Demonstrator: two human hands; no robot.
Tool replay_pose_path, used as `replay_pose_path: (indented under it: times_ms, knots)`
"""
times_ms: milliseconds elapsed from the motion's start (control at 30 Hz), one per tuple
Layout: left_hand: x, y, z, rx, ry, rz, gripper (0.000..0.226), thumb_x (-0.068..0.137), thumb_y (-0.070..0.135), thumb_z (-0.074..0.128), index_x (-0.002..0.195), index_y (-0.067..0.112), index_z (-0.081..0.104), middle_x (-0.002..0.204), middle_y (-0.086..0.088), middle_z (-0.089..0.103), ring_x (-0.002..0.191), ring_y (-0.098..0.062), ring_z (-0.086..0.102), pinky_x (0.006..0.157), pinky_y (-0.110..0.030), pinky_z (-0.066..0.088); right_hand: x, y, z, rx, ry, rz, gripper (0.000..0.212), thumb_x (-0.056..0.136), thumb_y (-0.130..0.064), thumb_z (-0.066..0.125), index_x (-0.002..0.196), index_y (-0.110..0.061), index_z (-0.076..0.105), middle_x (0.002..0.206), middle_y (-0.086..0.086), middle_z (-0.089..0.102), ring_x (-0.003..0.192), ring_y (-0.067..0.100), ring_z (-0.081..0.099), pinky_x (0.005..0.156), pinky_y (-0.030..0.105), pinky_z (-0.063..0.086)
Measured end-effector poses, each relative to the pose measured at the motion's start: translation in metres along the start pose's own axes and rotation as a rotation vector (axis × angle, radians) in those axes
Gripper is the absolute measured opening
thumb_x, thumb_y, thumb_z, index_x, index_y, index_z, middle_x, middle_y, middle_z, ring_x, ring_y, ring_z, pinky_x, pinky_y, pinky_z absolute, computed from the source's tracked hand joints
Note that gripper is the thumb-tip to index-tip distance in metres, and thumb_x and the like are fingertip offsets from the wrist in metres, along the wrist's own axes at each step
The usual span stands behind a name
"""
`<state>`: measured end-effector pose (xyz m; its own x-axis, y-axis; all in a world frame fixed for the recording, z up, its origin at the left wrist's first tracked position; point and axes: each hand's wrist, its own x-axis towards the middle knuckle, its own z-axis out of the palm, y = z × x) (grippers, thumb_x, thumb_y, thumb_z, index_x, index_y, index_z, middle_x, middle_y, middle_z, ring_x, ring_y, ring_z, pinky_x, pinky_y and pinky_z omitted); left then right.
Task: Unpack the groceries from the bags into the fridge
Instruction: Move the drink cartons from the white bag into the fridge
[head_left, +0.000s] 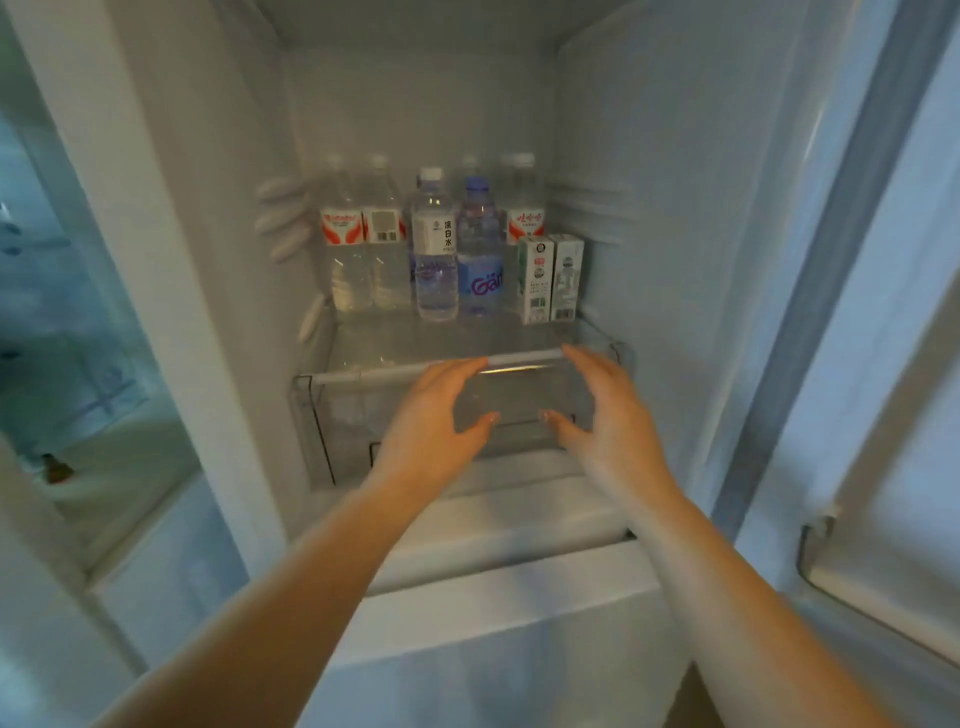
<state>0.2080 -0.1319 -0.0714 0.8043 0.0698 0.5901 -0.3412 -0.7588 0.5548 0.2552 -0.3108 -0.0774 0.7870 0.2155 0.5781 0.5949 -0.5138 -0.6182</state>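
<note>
Fingers, left hand (441, 410): spread wide, reaching at the clear drawer (332, 415) front, gripping nothing.
Fingers, right hand (602, 410): likewise spread, empty.

Rear bottles (470, 171) half hidden, door shelf (883, 597) cut off, left compartment (62, 312) blurry

Dim, bluish light fills the space. To the left stands a pale partition (156, 249), with a blurred blue-lit compartment (62, 312) beyond it. On the right an open white door (883, 364) carries a door shelf (872, 587).
</note>
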Motion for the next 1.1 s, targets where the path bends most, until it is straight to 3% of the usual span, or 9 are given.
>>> replay_pose_path:
  times_ms: [167,233,400,633,767,1100]
  knots:
    - [-0.087,0.029,-0.01,0.053,-0.168,0.024,0.053,0.086,0.024,0.065,0.135,0.024,0.046,0.134,0.003,0.048,0.124,-0.013,0.041,0.095,-0.007,0.02,-0.102,-0.024,-0.034,-0.21,-0.085,0.057,0.068,0.08,-0.029,0.072,0.14,-0.023,0.04,0.145,0.0,0.038,0.132,0.017,0.037,0.106,0.026,0.029]
    - [-0.121,0.039,-0.006,0.04,-0.21,0.026,0.053,0.085,0.023,0.066,0.135,0.024,0.046,0.133,0.003,0.048,0.123,-0.013,0.041,0.092,-0.005,0.019,-0.144,-0.032,-0.048,-0.262,-0.119,0.112,0.068,0.082,-0.031,0.069,0.141,-0.025,0.037,0.148,-0.005,0.033,0.135,0.013,0.032,0.106,0.022,0.024]
    - [-0.199,0.074,0.017,-0.009,-0.389,0.056,0.056,0.085,0.024,0.067,0.136,0.024,0.045,0.133,0.001,0.048,0.123,-0.015,0.042,0.098,-0.013,0.023,-0.246,-0.04,-0.086,-0.341,-0.185,0.257,0.07,0.083,-0.032,0.068,0.143,-0.027,0.032,0.15,-0.008,0.027,0.137,0.009,0.027,0.107,0.022,0.025]
    - [-0.298,0.141,0.077,-0.137,-0.692,0.067,0.056,0.084,0.023,0.067,0.135,0.022,0.045,0.132,0.002,0.048,0.123,-0.011,0.042,0.097,-0.01,0.021,-0.393,-0.019,-0.159,-0.391,-0.165,0.541,0.068,0.083,-0.032,0.067,0.143,-0.027,0.034,0.15,-0.008,0.028,0.136,0.01,0.029,0.106,0.024,0.028]
    - [-0.336,0.199,0.123,-0.175,-0.794,0.098,0.058,0.082,0.023,0.069,0.135,0.02,0.045,0.131,0.001,0.049,0.122,-0.013,0.044,0.099,-0.016,0.027,-0.471,-0.003,-0.226,-0.443,-0.084,0.708,0.069,0.082,-0.032,0.069,0.142,-0.025,0.036,0.149,-0.004,0.031,0.134,0.016,0.035,0.105,0.032,0.035]
    - [-0.458,0.399,0.247,-0.195,-0.941,0.329,0.058,0.085,0.03,0.066,0.137,0.022,0.042,0.136,0.0,0.048,0.126,-0.017,0.043,0.102,-0.029,0.032,-0.666,0.028,-0.423,-0.548,-0.048,0.973,0.072,0.081,-0.034,0.069,0.143,-0.021,0.034,0.15,0.004,0.03,0.138,0.021,0.028,0.11,0.037,0.028]
